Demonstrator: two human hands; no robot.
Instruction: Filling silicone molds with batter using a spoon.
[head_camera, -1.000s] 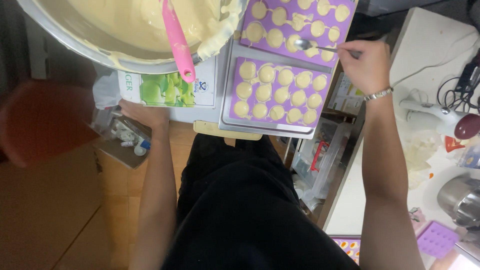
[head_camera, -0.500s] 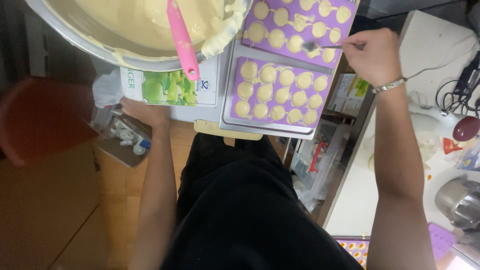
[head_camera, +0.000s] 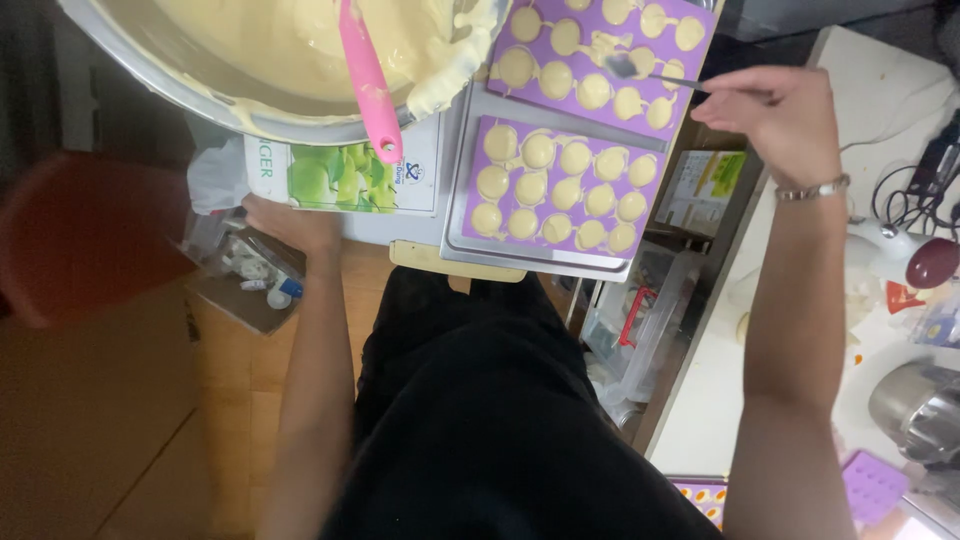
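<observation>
Your right hand (head_camera: 775, 110) is pinched closed around the thin handle of a small spoon (head_camera: 650, 72), whose bowl hovers over the far purple mould (head_camera: 600, 50), just above one of its batter-filled cups. That mould sits at the top of the view, its round cups filled with pale yellow batter and some batter smeared between them. A 2nd purple mould (head_camera: 565, 185) lies just nearer to you on a metal baking tray (head_camera: 470, 240), with 3 rows of filled cups; the 2 moulds lie nearly edge to edge.

Your left hand (head_camera: 290, 220) is low at the near edge of the tabletop, under the rim of the big metal bowl (head_camera: 200, 90); its fingers are hidden beneath a flat carton with green apples printed on it (head_camera: 340, 175), so you cannot tell whether it grips or only rests there. The bowl holds the same yellow batter, and a pink spatula (head_camera: 368, 85) leans in it, handle end pointing toward you over the rim and over the carton.

To your right, a white tabletop (head_camera: 880, 90) carries a hand mixer (head_camera: 905, 255) and cables. Below the tray, a clear plastic bin (head_camera: 640, 330) sits on the floor beside your dark clothing.
</observation>
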